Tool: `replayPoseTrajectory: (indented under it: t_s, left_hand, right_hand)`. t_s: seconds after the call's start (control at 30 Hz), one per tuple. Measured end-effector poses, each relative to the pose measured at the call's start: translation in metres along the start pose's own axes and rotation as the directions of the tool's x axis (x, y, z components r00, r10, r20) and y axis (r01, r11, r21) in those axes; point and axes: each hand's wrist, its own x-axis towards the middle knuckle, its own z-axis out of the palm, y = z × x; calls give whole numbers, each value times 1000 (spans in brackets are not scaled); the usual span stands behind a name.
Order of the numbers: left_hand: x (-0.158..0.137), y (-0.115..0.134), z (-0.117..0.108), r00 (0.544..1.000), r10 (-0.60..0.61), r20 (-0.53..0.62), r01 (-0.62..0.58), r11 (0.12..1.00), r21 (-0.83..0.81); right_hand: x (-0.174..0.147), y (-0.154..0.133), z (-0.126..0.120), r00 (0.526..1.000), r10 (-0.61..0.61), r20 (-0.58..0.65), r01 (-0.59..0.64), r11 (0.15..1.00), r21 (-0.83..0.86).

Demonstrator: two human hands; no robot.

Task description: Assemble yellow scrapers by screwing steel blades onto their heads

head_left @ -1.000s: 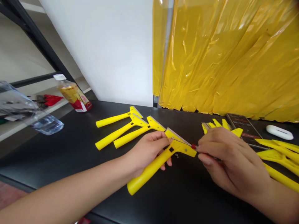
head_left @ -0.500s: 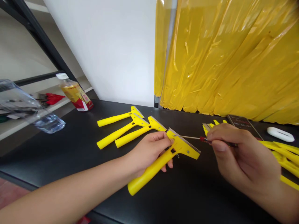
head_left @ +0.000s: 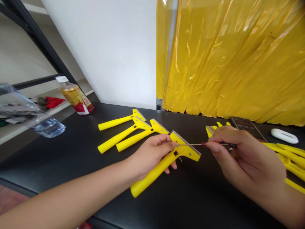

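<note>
My left hand is closed around the neck of a yellow scraper, its thumb pressed near a small metal screw on the head. A metal strip runs along the scraper's far edge, and a second screw sits at the head's right side. Pinched in my right hand is a thin screwdriver with a dark red handle. Its shaft points left across the scraper head, the tip at the screw by my left thumb. Beyond my left hand lie three more yellow scrapers on the black table.
A drink bottle and a clear water bottle stand at the left. Behind my right hand are yellow parts, a phone-like timer and a white case. More yellow scraper parts lie at the right. Yellow sheeting hangs behind.
The screwdriver tip has moved down the scraper head towards my left thumb, and the shaft lies flatter. A screw now shows raised there. The scraper's head has tilted slightly.
</note>
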Motion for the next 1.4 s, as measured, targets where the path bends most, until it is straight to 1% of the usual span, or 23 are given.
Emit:
replayPoseTrajectory:
  t_s: [0.1,0.2,0.33,0.43,0.5,0.67,0.8,0.97,1.17,1.3,1.4]
  left_hand:
    - [1,0,-1,1000,0,19,0,1000,8]
    - [1,0,-1,1000,-4,21,4,1000,3]
    - [2,0,0,1000,-4,10,4,1000,13]
    - [1,0,1,1000,8,-2,-8,1000,26]
    - [1,-1,1,1000,12,-14,-12,999,34]
    - [1,-1,1,1000,-5,-6,5,1000,28]
    - [0,0,-1,1000,-28,12,28,999,-17]
    - [0,0,-2,1000,-29,0,29,997,-67]
    - [1,-1,-3,1000,-3,14,4,997,-81]
    - [2,-1,-3,1000,-6,20,8,996,-88]
    - [2,-2,-3,1000,-6,24,9,996,-93]
  right_hand:
    - [0,0,-1,1000,23,-9,-24,999,-28]
    - [-3,1,0,996,78,-51,-81,995,-58]
    - [-8,6,4,974,184,-132,-195,978,-78]
    - [-10,6,7,953,263,-152,-275,959,-68]
    - [-9,5,7,944,292,-155,-304,951,-60]
    - [-8,2,6,948,280,-154,-292,954,-66]
    - [-7,1,6,939,284,-192,-297,954,-40]
    - [-7,-1,4,930,290,-226,-313,947,-75]
    - [-6,-2,2,951,252,-178,-268,961,-71]
    - [-8,-2,4,955,242,-172,-259,962,-89]
    - [-10,1,4,957,236,-169,-251,965,-72]
